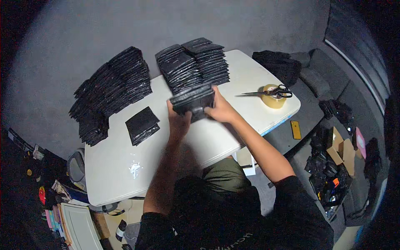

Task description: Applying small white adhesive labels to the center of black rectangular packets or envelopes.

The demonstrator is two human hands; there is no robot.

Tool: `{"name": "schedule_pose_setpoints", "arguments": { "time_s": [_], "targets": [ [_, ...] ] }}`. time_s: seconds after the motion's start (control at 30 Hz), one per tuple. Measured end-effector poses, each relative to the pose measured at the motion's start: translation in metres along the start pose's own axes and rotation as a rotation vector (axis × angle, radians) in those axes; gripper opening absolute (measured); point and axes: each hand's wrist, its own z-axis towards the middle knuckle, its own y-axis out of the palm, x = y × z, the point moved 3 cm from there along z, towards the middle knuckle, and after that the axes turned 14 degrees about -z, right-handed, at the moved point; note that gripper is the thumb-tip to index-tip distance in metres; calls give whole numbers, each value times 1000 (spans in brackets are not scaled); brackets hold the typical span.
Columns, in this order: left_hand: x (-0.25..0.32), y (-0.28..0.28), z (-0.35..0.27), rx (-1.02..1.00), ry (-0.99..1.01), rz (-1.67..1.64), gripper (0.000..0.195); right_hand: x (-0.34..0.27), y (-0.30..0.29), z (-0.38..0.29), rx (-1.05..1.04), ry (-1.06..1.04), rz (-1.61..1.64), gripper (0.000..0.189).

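Note:
Between both hands I hold a bundle of black plastic packets (195,101) above the white table (231,134). My left hand (180,123) grips its left end, and my right hand (220,106) grips the right end; the bundle is slightly blurred. Just beyond it stand two neighbouring stacks of the same kind of packets, the left stack (179,67) and the right stack (207,57). A small pile of flat black packets (142,125) lies left of my left hand. Further left, a long row of black packets (115,82) leans along the table's far edge.
Black-handled scissors (278,91) rest on a roll of clear packing tape (272,101) near the table's right corner. A yellow phone (295,129) lies on the grey sofa (307,109). An open cardboard box (342,150) and black bags (325,165) are at the right. A grey chair (76,165) stands left.

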Motion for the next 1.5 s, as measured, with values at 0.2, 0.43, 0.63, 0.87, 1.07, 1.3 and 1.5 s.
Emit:
{"name": "schedule_pose_setpoints", "arguments": {
  "time_s": [0.2, 0.43, 0.63, 0.87, 1.07, 1.3, 1.5],
  "targets": [
    [-33, -22, -16, -75, -35, 502, 68, 61, 34, -19, -174, 6, 54, 71],
    [-21, -7, -2, -28, 1, 325, 69, 2, 5, -9, -19, -26, -65, 67],
    [-59, -37, -3, 2, -275, 409, 57, 52, 27, -16, -131, 109, -187, 53],
    [-26, -26, 16, -11, -395, 234, 15, 57, 3, -3, -63, 346, -119, 57],
    [-51, -40, 19, 209, -590, 145, 30, 82, 15, 15, -60, 403, -108, 45],
    [-49, -35, 27, 97, -572, 335, 39, 98, 13, 28, -80, 436, -222, 39],
    [-27, -73, -15, 82, -366, 323, 27, 32, 13, -9, 156, 221, -435, 45]
  ]
}}
